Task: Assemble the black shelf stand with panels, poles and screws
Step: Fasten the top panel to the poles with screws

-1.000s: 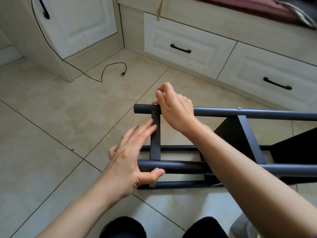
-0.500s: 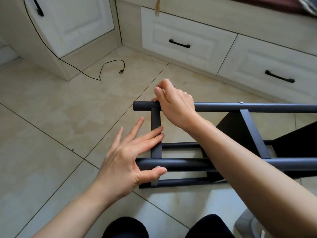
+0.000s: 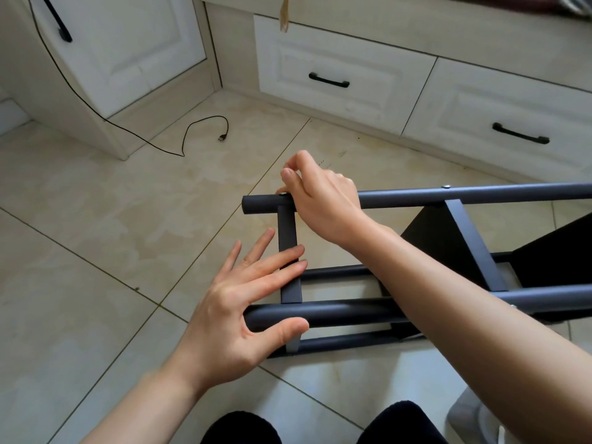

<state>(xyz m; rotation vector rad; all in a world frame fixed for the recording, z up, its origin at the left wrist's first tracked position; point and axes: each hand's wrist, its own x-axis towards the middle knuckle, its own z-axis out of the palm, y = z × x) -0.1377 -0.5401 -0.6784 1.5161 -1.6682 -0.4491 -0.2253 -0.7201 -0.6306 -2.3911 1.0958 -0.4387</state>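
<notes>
The black shelf stand lies on its side on the tiled floor. Its upper pole [image 3: 480,193] and lower pole [image 3: 352,312] run left to right, joined by a flat crossbar [image 3: 286,229]. A black panel [image 3: 432,238] sits further right. My left hand [image 3: 237,302] is spread flat, its fingers pressing on the crossbar and its thumb against the lower pole. My right hand [image 3: 323,197] lies over the upper pole near its left end, its fingertips pinching a small screw [image 3: 283,194] there. A second screw head [image 3: 446,186] shows on the same pole.
White drawers [image 3: 330,68] with black handles line the far side, and a cabinet door [image 3: 128,43] stands at the far left. A black cable with a USB plug [image 3: 221,137] trails on the floor. My knees [image 3: 243,427] are at the bottom edge, beside a pale object [image 3: 464,418].
My left hand's fingers have spread and slid lower along the crossbar. My right hand has stayed at the pole's end, its fingertips shifting slightly at the screw.
</notes>
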